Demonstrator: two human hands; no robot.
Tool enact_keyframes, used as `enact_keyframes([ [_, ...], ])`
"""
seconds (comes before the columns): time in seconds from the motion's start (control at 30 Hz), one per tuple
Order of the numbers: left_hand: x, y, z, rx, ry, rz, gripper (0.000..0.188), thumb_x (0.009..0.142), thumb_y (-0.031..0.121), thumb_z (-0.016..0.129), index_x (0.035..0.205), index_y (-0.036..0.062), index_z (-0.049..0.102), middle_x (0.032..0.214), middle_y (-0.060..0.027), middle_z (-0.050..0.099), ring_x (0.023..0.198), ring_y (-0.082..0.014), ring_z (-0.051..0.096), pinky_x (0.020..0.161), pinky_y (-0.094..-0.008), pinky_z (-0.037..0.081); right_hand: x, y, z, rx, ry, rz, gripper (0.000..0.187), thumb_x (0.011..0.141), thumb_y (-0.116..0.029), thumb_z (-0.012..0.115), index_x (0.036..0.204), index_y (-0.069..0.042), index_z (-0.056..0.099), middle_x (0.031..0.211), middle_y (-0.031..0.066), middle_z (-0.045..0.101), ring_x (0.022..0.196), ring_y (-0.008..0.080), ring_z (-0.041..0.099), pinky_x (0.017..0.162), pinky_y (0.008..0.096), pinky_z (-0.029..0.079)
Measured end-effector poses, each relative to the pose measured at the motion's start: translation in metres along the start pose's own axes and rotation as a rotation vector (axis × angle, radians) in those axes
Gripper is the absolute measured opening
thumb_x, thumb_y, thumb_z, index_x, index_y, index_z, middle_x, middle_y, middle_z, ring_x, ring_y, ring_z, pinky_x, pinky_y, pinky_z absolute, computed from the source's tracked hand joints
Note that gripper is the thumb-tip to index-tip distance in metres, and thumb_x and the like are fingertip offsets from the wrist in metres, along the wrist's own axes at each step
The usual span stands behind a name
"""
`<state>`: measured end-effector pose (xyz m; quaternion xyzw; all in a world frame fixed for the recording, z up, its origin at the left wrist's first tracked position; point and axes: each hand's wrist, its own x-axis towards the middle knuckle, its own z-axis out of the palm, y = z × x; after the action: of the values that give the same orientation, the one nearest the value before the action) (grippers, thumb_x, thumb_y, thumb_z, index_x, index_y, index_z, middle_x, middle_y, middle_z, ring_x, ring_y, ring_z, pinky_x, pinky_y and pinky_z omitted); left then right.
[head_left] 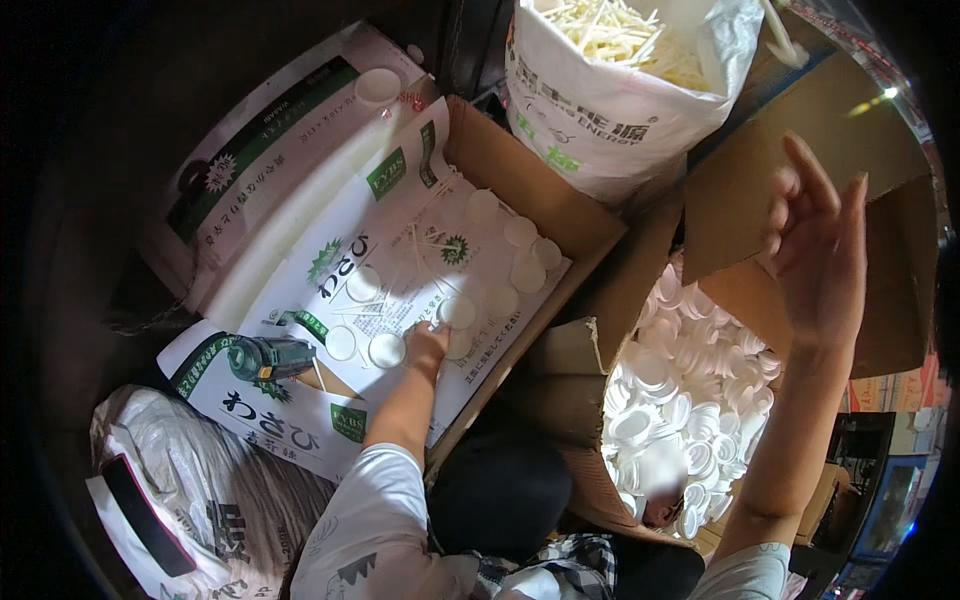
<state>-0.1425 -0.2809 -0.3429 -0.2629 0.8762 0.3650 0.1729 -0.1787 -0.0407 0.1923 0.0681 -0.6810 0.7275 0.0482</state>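
My left hand [430, 342] reaches onto the printed white sheet [405, 225] in a shallow cardboard box. Its fingers are curled at the edge of a white round cap [457, 312]; whether they pinch anything is hidden. Close by lie another white cap [388, 350], several more, and thin pale sticks [430, 243]. I hold my right hand [818, 225] up on the right, fingers apart and nothing visible in them. Below it, a deep cardboard box [570, 400] holds a heap of white round caps [665, 400].
A white woven sack [590, 130] full of pale sticks stands at the back. Left of the sheet lies a dark green cylindrical device [270, 357]. A grey sack [225, 460] sits at the lower left, and a raised cardboard flap [790, 165] stands behind my right hand.
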Motion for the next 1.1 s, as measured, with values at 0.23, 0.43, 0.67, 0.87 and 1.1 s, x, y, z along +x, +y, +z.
enact_keyframes([
  [0.23, -0.019, 0.057, -0.013, 0.124, -0.060, -0.306, 0.052, 0.071, 0.054, 0.062, 0.097, 0.0092, 0.067, 0.129, -0.0164, 0.041, 0.117, -0.0358, 0.038, 0.094, -0.0460, 0.034, -0.188, 0.067, -0.075, -0.585, 0.003, 0.531, 0.031, 0.077, -0.008, 0.067, 0.105, 0.003, 0.059, 0.090, 0.0067, 0.063, 0.081, 0.0124, 0.057, 0.074, 0.0258, 0.045],
  [0.43, 0.019, 0.020, 0.015, 0.082, -0.103, -0.122, 0.042, 0.074, 0.040, 0.063, 0.090, 0.0012, 0.065, 0.097, -0.0192, 0.060, 0.092, -0.0335, 0.057, 0.079, -0.0410, 0.046, -0.311, 0.083, -0.162, -1.083, 0.149, 0.815, 0.028, 0.075, -0.023, 0.069, 0.085, 0.003, 0.064, 0.076, 0.0139, 0.064, 0.068, 0.0218, 0.061, 0.063, 0.0307, 0.047],
  [0.67, -0.059, 0.106, -0.069, -1.353, -0.110, 0.093, 0.030, 0.085, 0.016, 0.049, 0.110, -0.0002, 0.043, 0.108, -0.0152, 0.053, 0.096, -0.0299, 0.058, 0.078, -0.0465, 0.050, -0.374, 0.131, -0.179, -1.452, -0.249, 0.977, 0.053, 0.062, -0.051, 0.069, 0.087, -0.005, 0.066, 0.085, 0.0168, 0.063, 0.083, 0.0320, 0.061, 0.075, 0.0394, 0.048],
  [0.87, -0.204, 0.213, -0.179, -1.497, -0.597, 0.394, 0.039, 0.088, 0.015, 0.039, 0.124, 0.0015, 0.036, 0.120, -0.0186, 0.046, 0.109, -0.0335, 0.050, 0.085, -0.0498, 0.049, -0.369, 0.117, -0.213, -1.152, -0.555, 0.900, 0.031, 0.065, -0.031, 0.067, 0.078, -0.004, 0.066, 0.073, 0.0155, 0.063, 0.070, 0.0340, 0.060, 0.066, 0.0390, 0.047],
  [1.1, -0.366, 0.269, -0.160, -1.219, -1.478, 0.163, 0.071, 0.087, 0.061, 0.029, 0.135, 0.0084, 0.030, 0.135, -0.0154, 0.037, 0.122, -0.0347, 0.037, 0.095, -0.0574, 0.033, -0.370, 0.050, -0.209, -0.045, 0.245, 0.413, 0.026, 0.085, -0.020, 0.053, 0.102, -0.001, 0.059, 0.082, -0.0015, 0.058, 0.077, 0.0094, 0.053, 0.070, 0.0242, 0.043],
])
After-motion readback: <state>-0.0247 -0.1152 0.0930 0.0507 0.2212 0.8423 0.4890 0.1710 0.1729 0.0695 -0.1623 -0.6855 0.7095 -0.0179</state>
